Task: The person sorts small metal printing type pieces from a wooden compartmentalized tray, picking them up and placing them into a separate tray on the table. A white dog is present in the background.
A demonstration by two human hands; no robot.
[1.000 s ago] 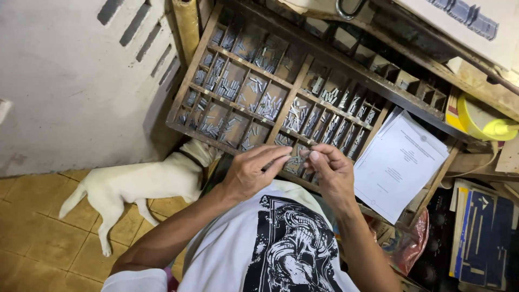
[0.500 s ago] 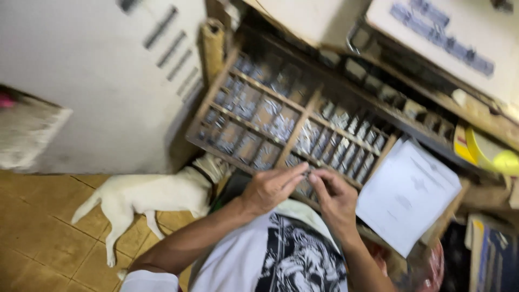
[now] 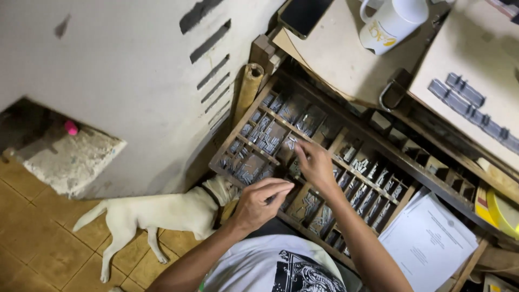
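A person's right hand [image 3: 315,165] reaches into a wooden type case [image 3: 303,162], fingers pinched among metal sorts [image 3: 259,138]; the left hand [image 3: 258,204] holds its grip closed on a small piece beside a white dog [image 3: 162,213].

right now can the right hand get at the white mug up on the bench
Probably not without stretching. The right hand is down in the wooden type tray, while the white mug stands well above it on the bench top, past the tray's far rim. Nothing blocks the way.
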